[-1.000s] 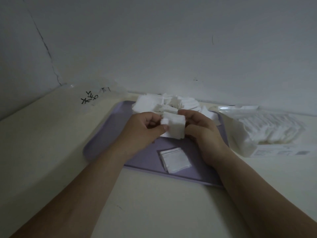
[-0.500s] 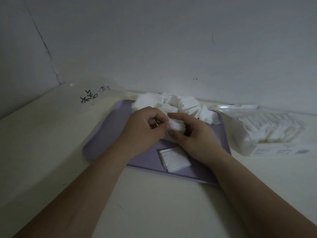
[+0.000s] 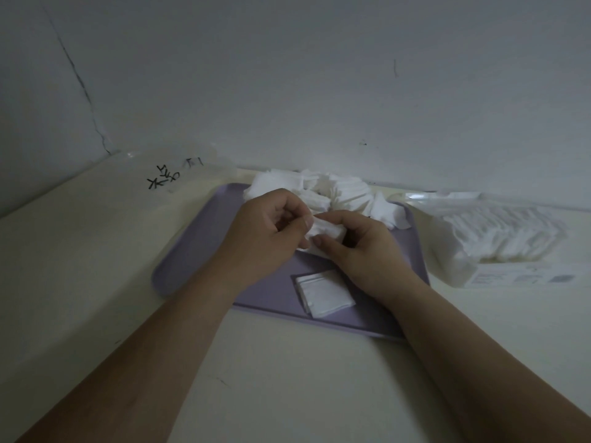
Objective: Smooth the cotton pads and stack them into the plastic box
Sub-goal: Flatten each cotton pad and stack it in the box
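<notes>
Layout: a tray (image 3: 192,251) lies on the table (image 3: 96,266), with a loose heap of pads (image 3: 339,193) at its far edge and a small stack (image 3: 324,292) near its front. Between these, the left hand (image 3: 265,231) and right hand (image 3: 361,251) meet on one pad (image 3: 326,230). A plastic container (image 3: 169,177) stands beyond the tray's far left corner, and a pad pack (image 3: 499,231) lies just right of the tray.

Bare left forearm (image 3: 144,362), bare right forearm (image 3: 479,362), left grip (image 3: 265,231) and right grip (image 3: 364,251) bare, thumbnails (image 3: 308,221) short

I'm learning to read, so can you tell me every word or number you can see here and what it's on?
Black handwritten marks on the clear plastic thing at far left: a few characters, too skewed and dim to read.
Grey printed label on the side of the white container of stacked cotton pads at right: too small and blurred to read.
No other writing shows.
</notes>
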Available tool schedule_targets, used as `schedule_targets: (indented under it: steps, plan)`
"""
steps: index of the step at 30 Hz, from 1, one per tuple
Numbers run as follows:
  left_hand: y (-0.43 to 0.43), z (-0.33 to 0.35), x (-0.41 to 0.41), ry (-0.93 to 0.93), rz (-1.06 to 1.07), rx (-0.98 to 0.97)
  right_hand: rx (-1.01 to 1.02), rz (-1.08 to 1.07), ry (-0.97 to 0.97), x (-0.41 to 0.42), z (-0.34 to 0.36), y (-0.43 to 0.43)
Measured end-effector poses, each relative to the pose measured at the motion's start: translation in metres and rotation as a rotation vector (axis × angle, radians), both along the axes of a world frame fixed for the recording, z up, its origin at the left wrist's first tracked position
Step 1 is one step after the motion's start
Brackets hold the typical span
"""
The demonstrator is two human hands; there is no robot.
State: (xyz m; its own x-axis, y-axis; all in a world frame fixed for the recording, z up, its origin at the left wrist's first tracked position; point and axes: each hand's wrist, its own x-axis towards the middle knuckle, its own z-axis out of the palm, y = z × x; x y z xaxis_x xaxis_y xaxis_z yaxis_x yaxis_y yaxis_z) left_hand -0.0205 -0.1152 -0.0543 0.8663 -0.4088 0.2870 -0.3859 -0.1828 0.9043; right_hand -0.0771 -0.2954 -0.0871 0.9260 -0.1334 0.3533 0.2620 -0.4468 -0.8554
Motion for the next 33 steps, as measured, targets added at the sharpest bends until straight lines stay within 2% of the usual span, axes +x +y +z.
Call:
schedule_targets:
  steps: [12, 17, 21, 26, 33]
  plan:
    - [0.002, -0.002, 0.005, 0.037, -0.006, 0.015, 0.089, 0.016, 0.078, 0.003, -0.004, -0.005]
    - [0.011, 0.001, 0.014, 0.065, 0.056, -0.057, 0.079, -0.038, 0.088, 0.007, -0.008, -0.009]
    - [0.014, -0.001, 0.015, 0.131, -0.079, -0.051, 0.151, -0.046, 0.067, 0.008, -0.009, -0.008]
    - [0.009, -0.014, 0.016, 0.062, -0.091, 0.001, 0.293, -0.008, 0.055, 0.008, -0.01, -0.009]
    - [0.003, -0.012, 0.013, 0.064, -0.003, -0.033, 0.29, 0.013, 0.036, 0.007, -0.009, -0.008]
